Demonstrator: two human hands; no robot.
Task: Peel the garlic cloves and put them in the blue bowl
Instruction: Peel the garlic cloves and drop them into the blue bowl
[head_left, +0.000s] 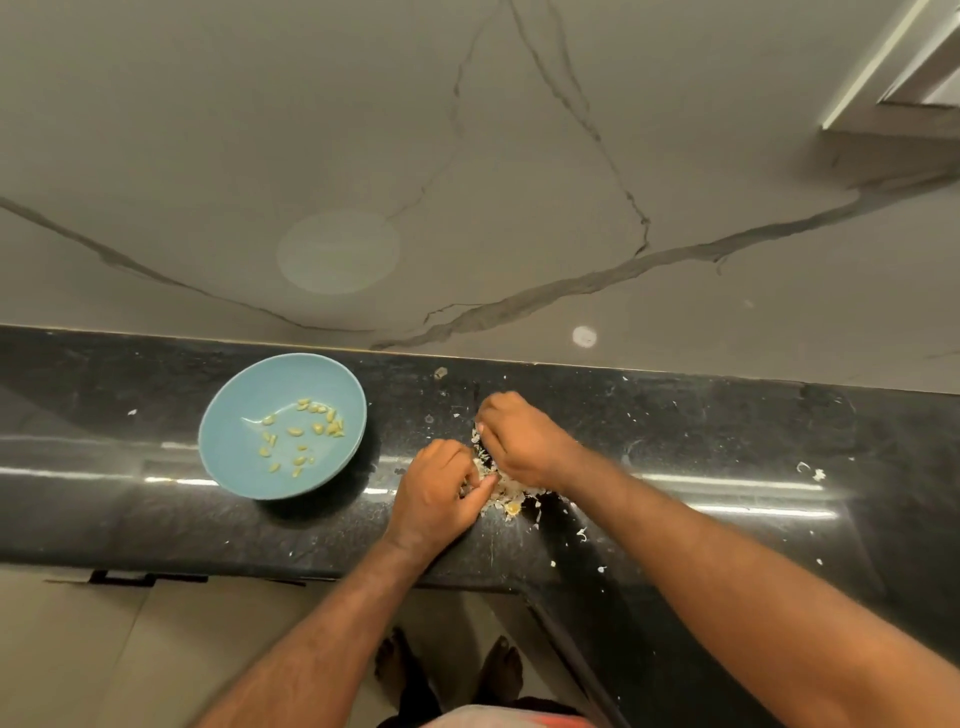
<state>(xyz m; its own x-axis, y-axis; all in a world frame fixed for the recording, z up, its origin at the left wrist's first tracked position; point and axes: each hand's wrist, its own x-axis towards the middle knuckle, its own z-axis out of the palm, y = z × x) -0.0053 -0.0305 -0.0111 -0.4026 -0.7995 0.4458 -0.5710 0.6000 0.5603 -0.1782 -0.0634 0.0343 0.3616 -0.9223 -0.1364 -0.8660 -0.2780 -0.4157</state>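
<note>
Blue bowl (249, 395) holds peeled cloves (317, 428); left hand (441, 488) and right hand (524, 441) curl fingers into garlic skins (506, 491), grip unclear.

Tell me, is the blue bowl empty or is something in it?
Partly filled. The blue bowl sits upright on the black counter, with peeled garlic cloves scattered across its bottom, far below the rim.

Left: bowl (228, 467); right: open counter (727, 441)
The bowl sits near the left hand (441, 488); peels (501, 488) heap between it and the right hand (524, 447); a wall (467, 208) rises just beyond.
</note>
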